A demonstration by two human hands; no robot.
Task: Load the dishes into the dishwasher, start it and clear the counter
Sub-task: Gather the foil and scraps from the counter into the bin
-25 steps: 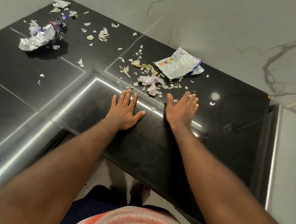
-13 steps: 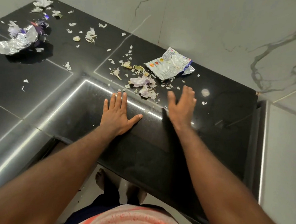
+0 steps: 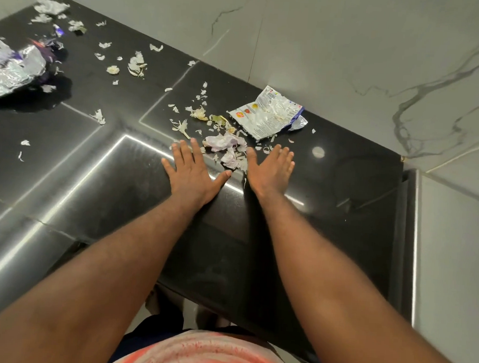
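left hand [image 3: 193,173] and right hand [image 3: 270,172] rest, fingers straight, on the black counter [image 3: 94,173] flanking peel scraps [image 3: 226,148]; sachet [image 3: 267,113] and foil wrapper [image 3: 14,69] lie uncollected beyond, so clearing looks barely begun.

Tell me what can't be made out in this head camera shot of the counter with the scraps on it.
Head view:
- Foil wrapper: cut off by the left frame edge.
- Sachet: its print is too small to read.
- Counter beneath the left hand and right hand: covered by the hands.
- Dishwasher and dishes: not in frame.
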